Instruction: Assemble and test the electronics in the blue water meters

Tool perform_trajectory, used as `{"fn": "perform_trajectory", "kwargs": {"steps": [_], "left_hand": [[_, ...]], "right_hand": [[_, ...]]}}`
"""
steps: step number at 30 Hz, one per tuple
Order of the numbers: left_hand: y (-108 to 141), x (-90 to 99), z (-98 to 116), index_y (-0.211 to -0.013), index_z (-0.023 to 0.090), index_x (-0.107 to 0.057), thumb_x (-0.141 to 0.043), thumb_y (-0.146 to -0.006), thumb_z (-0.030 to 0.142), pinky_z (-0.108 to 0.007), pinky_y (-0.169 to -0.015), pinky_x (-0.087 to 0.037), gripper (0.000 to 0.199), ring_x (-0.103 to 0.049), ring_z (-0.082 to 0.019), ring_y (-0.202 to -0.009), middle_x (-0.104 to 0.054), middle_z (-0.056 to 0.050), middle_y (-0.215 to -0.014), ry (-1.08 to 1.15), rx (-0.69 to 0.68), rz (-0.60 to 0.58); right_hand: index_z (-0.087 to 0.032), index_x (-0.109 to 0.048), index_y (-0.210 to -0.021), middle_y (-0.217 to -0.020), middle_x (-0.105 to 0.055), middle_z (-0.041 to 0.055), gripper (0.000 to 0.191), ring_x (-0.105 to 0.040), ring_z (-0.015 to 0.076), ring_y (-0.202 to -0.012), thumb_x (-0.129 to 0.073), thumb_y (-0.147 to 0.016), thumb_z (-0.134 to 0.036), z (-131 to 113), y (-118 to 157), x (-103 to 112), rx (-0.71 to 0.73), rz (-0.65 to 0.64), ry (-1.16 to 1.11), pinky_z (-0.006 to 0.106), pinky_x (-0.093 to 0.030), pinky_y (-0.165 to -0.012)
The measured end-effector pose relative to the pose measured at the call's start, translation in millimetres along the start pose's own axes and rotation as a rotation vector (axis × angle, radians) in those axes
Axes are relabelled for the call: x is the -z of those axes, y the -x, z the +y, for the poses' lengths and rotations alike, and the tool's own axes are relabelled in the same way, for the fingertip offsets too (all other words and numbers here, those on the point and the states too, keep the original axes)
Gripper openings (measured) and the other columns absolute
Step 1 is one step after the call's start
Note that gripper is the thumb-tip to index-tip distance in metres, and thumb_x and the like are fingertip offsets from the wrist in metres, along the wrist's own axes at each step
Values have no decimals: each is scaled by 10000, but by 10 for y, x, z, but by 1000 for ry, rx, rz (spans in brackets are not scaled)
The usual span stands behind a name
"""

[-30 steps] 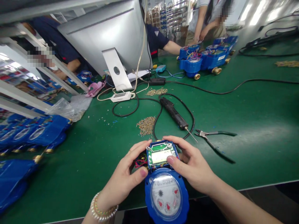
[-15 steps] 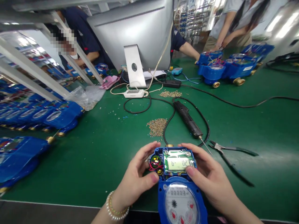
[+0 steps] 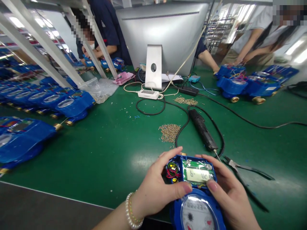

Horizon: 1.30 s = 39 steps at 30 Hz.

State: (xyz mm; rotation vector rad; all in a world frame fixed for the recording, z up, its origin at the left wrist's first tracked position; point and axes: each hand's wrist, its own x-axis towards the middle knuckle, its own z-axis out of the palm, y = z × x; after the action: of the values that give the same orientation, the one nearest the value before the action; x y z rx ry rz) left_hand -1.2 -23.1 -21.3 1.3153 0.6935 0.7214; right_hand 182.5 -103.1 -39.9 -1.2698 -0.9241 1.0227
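Note:
Both my hands grip a blue water meter point(image 3: 199, 195) at the bottom of the view, one on each side. Its upper box is uncovered and shows a green circuit board with a lit display, and red wires around round yellow-topped parts at its left. My left hand point(image 3: 160, 182) has its thumb across the seam between box and round dial, fingers along the left rim. My right hand point(image 3: 230, 191) wraps the right side, its thumb at the display's lower right corner. A black electric screwdriver point(image 3: 202, 131) and open-jawed pliers point(image 3: 242, 169) lie beyond my right hand.
Screw piles point(image 3: 169, 133) lie on the green table point(image 3: 115, 143). Rows of blue meters point(image 3: 69, 103) stand left; others point(image 3: 263, 81) stand back right. A monitor point(image 3: 165, 35), cables and a plastic bag point(image 3: 100, 89) are at the back. People work behind.
The view has swung left, so the table's things appear further right. My left thumb has moved inward across the meter, which both hands still hold.

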Motion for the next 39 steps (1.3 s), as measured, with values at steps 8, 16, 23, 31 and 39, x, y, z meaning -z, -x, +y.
{"fn": "perform_trajectory", "kwargs": {"steps": [8,16,23,31,39], "left_hand": [[-140,36,11,-1169,277,-617,-769,-703,325,-426,-1038,-382,493,-512,-259,-1161,-531,-68,-1231,-133,-111,-6],[-295,145,174,-1165,253,-595,-728,-732,337,-433,-1028,-386,461,-523,-261,-1160,-582,-72,-1219,-377,-147,-24],[-444,163,420,-1172,261,-603,-746,-679,325,-377,-928,-461,517,-592,-245,-1043,-628,-55,-1159,-593,-239,-233],[-473,168,283,-1139,250,-601,-763,-632,272,-377,-939,-459,533,-588,-247,-1044,-625,-56,-1140,-542,-249,-201],[-478,184,219,-1146,245,-606,-758,-614,272,-426,-993,-435,554,-568,-282,-1101,-617,-75,-1176,-545,-249,-184]], "right_hand": [[-297,-588,-1187,-1252,-612,54,390,-641,204,-1041,-669,-805,-305,-16,-73,-45,24,31,4,251,-557,-846],[-243,-572,-1176,-1206,-622,78,428,-631,219,-1029,-689,-781,-359,-97,-263,-89,5,-5,-41,324,-535,-881],[-237,-517,-1184,-1210,-595,89,457,-600,216,-1062,-677,-786,-393,-120,-209,-157,7,23,-70,321,-508,-895],[-195,-384,-1321,-1219,-565,147,600,-576,233,-1076,-374,-882,-603,-338,-677,195,92,40,356,364,-541,-782],[-129,-513,-1254,-1179,-569,171,723,-484,372,-1156,-748,-599,-328,-153,-1624,292,-10,341,873,511,-340,-996]]}}
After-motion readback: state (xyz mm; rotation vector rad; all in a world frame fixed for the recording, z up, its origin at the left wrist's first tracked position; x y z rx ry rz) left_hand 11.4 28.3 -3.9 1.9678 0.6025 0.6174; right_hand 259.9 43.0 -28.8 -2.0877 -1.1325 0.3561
